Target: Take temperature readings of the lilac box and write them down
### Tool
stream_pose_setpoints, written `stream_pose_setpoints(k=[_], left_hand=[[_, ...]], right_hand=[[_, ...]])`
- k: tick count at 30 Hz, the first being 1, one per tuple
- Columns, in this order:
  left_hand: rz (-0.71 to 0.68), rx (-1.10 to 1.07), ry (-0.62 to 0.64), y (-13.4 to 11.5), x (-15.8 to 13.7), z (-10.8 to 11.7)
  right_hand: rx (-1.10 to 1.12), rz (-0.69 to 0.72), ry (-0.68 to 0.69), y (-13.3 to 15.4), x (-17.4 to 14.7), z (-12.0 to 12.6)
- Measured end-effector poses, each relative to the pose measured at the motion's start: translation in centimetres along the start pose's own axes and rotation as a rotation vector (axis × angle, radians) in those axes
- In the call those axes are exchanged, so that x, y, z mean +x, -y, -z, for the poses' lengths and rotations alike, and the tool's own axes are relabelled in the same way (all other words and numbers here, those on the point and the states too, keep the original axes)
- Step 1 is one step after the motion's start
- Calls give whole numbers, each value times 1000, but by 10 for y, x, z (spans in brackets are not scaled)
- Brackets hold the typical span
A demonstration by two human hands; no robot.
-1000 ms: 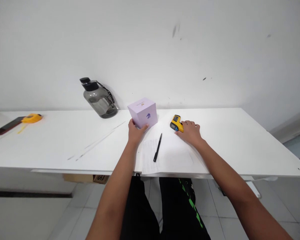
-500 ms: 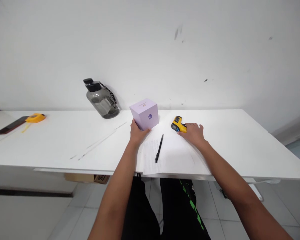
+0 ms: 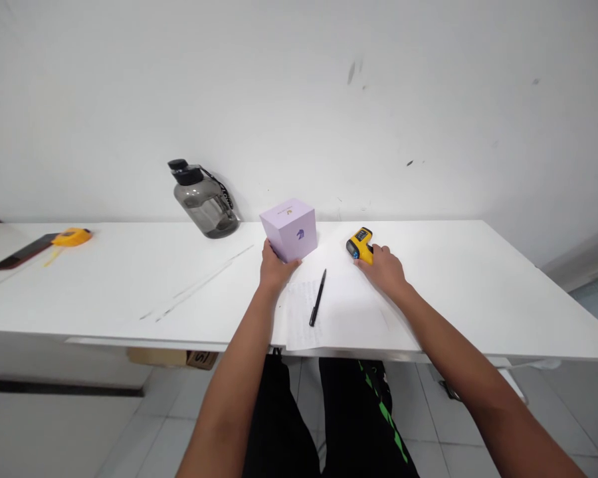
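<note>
A pale purple box (image 3: 292, 232) with a dark emblem on its front stands on the white table. My left hand (image 3: 275, 271) is wrapped around its lower left corner, thumb along the front bottom edge. To the right, my right hand (image 3: 385, 271) is closed around the handle of a yellow and black infrared thermometer (image 3: 361, 244), whose small screen faces me. Between the two hands, a black pen (image 3: 317, 297) lies across a sheet of paper (image 3: 301, 332) bearing faint writing.
A grey water bottle (image 3: 206, 206) with a black cap stands at the back, left of the box. Farther left lie a yellow tape measure (image 3: 71, 237) and a dark flat blade-like piece (image 3: 22, 252). The wall (image 3: 299, 99) rises behind the table (image 3: 458, 292).
My right hand's fingers have closed round the thermometer's handle, and the thermometer has turned and shifted slightly to the right. My left hand stays on the box.
</note>
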State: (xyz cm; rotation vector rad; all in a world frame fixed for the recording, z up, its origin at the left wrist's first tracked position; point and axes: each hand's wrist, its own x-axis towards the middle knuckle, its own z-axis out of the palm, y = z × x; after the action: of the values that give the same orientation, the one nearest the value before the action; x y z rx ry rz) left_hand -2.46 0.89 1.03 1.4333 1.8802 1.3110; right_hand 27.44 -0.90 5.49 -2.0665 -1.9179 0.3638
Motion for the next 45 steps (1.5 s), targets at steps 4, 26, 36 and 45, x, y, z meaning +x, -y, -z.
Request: stream_pose_setpoints(k=[4,26,36,45], left_hand=[[77,-44,-10,-12,-6,5],[-48,-110,138,-31,-30,-7],[-130,-81,152,-27,-31,-9],[-134,-105,175,-26,-31,-8]], right_hand=[[386,41,-86,6,-6,0],[1211,165,314,38,-41,-19],[1254,140,312,38,-41,-17],[1252,145,312,36,-39,-17]])
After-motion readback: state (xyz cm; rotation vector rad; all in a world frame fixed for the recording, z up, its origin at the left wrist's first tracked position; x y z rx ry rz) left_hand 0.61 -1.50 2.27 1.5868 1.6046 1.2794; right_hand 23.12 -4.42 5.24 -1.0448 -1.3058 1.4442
